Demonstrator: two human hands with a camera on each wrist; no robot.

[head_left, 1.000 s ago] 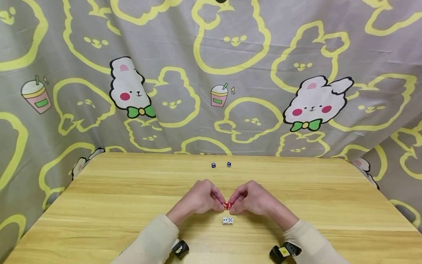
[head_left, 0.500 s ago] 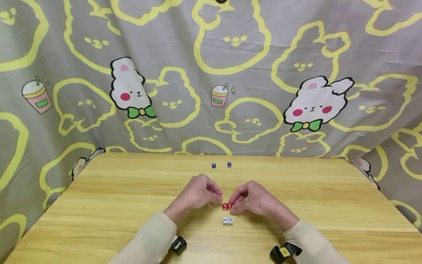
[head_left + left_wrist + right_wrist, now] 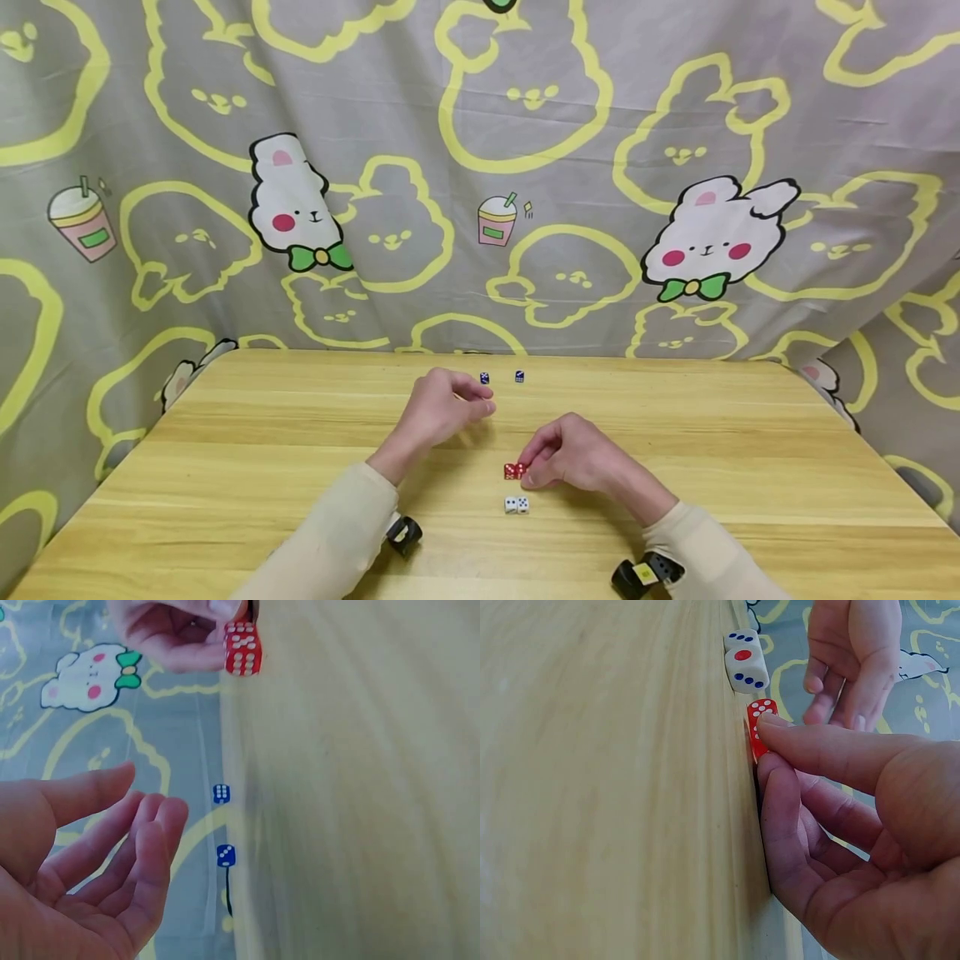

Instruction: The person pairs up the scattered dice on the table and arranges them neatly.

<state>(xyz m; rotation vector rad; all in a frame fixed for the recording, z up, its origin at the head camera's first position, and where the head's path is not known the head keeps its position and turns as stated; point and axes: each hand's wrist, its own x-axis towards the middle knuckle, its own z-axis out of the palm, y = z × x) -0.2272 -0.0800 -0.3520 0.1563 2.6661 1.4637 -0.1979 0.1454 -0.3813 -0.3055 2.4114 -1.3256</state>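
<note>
From where I stand, the left hand (image 3: 442,408) is what has just changed: a second ago its fingertips were at the left red die (image 3: 509,472), and now it has let go and moved out across the wooden table (image 3: 225,475) toward the far edge. It is empty, the thumb apart from the loosely bent fingers, near the left blue die (image 3: 484,378) but not touching it, as the view from that wrist shows.

The right hand (image 3: 577,450) has stayed put, pinching the right red die (image 3: 521,470) between thumb and fingers. The two red dice sit side by side, seemingly touching, though those fingers cover part of the join and I can't swear to it.

Nearer the person, the left white die (image 3: 511,505) and right white die (image 3: 523,505) stand against each other. At the far side, the left blue die and the right blue die (image 3: 519,377) are clearly apart, in front of the patterned curtain (image 3: 420,75).

To my eye, the release means the red pair no longer needs both hands; of the three colours, only blue lacks a closed-up pair.
</note>
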